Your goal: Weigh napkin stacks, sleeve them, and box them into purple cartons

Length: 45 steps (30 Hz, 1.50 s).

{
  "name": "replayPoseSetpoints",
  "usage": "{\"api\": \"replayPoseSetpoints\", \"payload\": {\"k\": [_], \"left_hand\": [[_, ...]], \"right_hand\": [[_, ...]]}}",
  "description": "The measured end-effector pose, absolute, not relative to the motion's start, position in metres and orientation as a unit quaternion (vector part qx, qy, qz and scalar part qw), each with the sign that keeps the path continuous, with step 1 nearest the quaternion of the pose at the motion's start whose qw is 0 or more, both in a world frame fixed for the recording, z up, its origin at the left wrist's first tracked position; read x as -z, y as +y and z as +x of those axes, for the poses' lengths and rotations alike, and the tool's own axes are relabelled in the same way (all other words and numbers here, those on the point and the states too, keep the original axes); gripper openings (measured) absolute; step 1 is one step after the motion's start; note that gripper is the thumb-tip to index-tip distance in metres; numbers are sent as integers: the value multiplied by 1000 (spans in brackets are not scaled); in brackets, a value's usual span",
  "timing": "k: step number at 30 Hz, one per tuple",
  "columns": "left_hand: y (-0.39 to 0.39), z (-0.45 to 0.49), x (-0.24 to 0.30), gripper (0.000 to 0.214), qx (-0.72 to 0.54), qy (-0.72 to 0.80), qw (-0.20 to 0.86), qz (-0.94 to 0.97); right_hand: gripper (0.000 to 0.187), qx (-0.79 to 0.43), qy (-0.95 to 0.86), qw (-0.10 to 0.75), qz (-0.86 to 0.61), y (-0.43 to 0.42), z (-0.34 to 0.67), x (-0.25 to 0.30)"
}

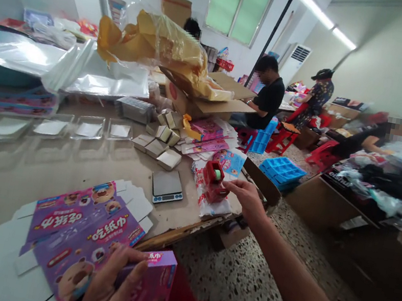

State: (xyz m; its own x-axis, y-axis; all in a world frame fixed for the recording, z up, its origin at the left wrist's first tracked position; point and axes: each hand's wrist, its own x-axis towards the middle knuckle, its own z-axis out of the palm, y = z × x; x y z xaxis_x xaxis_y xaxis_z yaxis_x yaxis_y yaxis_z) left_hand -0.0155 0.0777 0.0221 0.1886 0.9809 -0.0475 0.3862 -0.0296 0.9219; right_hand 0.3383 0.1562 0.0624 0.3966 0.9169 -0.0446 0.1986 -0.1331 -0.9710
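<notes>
My left hand (115, 286) is closed around a folded purple carton (155, 288) at the table's front edge. Beside it lie several flat purple printed cartons (77, 232) with a cartoon bear, fanned over one another. My right hand (245, 197) reaches out to a red tape dispenser (214, 180) holding a small greenish roll. Its thumb and forefinger are pinched at the dispenser's near right end; whatever is between them is too small to make out. The dispenser rests on a red-and-white plastic packet (214, 209) by the table edge.
A small digital scale (167, 184) sits mid-table, with small cream blocks (162, 149) behind it. Clear trays (88, 128) with white sheets stand in a row at left. An open cardboard box (224, 105) is at the back. Blue crates (280, 172) lie on the floor; several people sit or stand beyond.
</notes>
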Motion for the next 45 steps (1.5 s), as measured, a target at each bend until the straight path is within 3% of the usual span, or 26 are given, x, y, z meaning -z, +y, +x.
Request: {"api": "replayPoseSetpoints", "payload": {"k": [3, 8, 18, 20, 23, 25, 28, 33, 37, 41, 43, 45], "left_hand": [[83, -10, -21, 37, -298, 508, 493, 640], [89, -4, -21, 37, -253, 470, 529, 660], [103, 12, -3, 47, -242, 421, 544, 684], [107, 15, 3, 53, -235, 419, 557, 678], [110, 22, 8, 63, -224, 413, 566, 678], [110, 27, 8, 67, -216, 401, 561, 691], [109, 33, 4, 66, -213, 377, 556, 709], [107, 34, -5, 37, -208, 320, 567, 730], [99, 22, -15, 31, -214, 284, 591, 724], [87, -12, -49, 51, -222, 279, 616, 703], [83, -38, -80, 57, -258, 275, 580, 722], [77, -70, -115, 50, -310, 290, 485, 765]], "right_hand": [[38, -332, -381, 546, -668, 134, 333, -56], [45, -401, -280, 578, -653, 104, 318, -26], [47, -381, -331, 548, -667, 110, 324, -9], [40, -436, -387, 481, -655, 98, 319, -25], [20, -546, -566, 258, -561, 89, 298, -57], [8, -553, -665, 128, -485, 93, 280, -74], [5, -516, -738, 43, -432, 108, 258, -84], [12, -527, -753, -16, -393, 131, 243, -74], [17, -587, -705, 1, -397, 131, 242, -62], [43, -586, -653, 154, -454, 110, 235, -46], [38, -557, -628, 210, -501, 103, 229, -38], [45, -534, -638, 233, -503, 104, 216, -35]]}}
